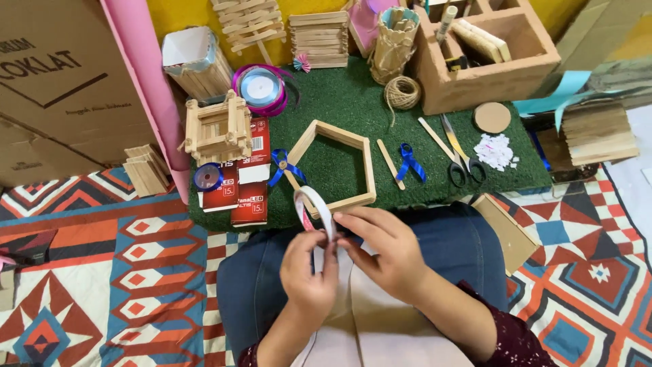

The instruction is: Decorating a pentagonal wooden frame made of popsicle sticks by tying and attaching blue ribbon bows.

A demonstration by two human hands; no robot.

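White tape roll [314, 207], thin ring, pinched upright by both hands

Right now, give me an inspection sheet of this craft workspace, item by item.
Surface: green turf mat on a patterned rug.
Job's things: tape roll, white, held upright over the lap; pentagon stick frame flat on the mat just beyond it.
Clutter: scissors, two blue ribbon bows, loose sticks, twine ball, purple ribbon spool, stick crate, red boxes, white paper scraps.
Hands: left hand and right hand both pinch the tape roll.
Cables: nothing seen.
Surroundings: cardboard box at left, wooden organiser at back, stick stacks either side.
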